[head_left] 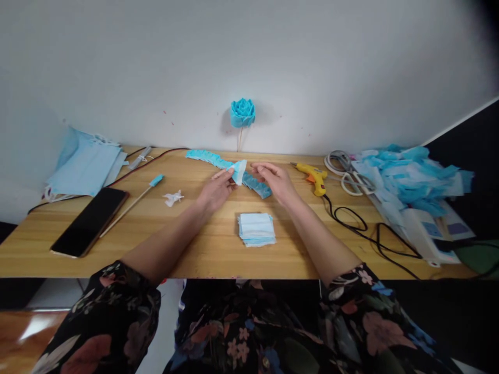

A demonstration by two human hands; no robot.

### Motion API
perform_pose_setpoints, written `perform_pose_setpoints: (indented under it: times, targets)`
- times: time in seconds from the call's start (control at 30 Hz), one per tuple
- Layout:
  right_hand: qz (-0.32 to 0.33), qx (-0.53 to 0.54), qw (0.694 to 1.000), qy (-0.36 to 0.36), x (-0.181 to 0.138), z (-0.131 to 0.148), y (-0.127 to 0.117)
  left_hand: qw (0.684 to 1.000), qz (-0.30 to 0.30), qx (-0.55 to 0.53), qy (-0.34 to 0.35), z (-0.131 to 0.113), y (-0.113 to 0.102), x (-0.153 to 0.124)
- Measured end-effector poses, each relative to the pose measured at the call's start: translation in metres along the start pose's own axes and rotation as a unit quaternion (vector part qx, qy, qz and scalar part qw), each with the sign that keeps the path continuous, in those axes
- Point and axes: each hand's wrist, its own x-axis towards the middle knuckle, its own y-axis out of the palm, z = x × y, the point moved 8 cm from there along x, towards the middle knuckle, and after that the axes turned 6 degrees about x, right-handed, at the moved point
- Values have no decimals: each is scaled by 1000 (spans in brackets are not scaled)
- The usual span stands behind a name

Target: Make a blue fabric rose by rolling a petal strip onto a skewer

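Note:
My left hand is closed, its thumb and fingers pinching a partly folded piece of blue-and-white mask fabric. My right hand is just to the right of that piece and apart from it. Its fingers are loosely bent, with nothing visible in them. Behind and below the hands runs a row of overlapping folded blue fabric pieces, partly hidden by the left hand and the held piece. Nearer to me lies a stack of cut fabric squares, white and light blue, between my forearms.
A blue fabric rose on a stick leans against the wall. To the left are face masks, a phone, a blue-tipped stick and a clear scrap. Rightward lie a yellow glue gun, scissors, blue scraps and a power strip.

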Motion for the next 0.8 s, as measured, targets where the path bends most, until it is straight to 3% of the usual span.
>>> perform_pose_setpoints:
  times: [0.33,0.8]
  targets:
    - [33,20,999,-22,-17,-2,10,999,29,34,10,-3,7,-6]
    - [5,19,999,-49,-23,24,7,993,81,81,-9,8,22,-16]
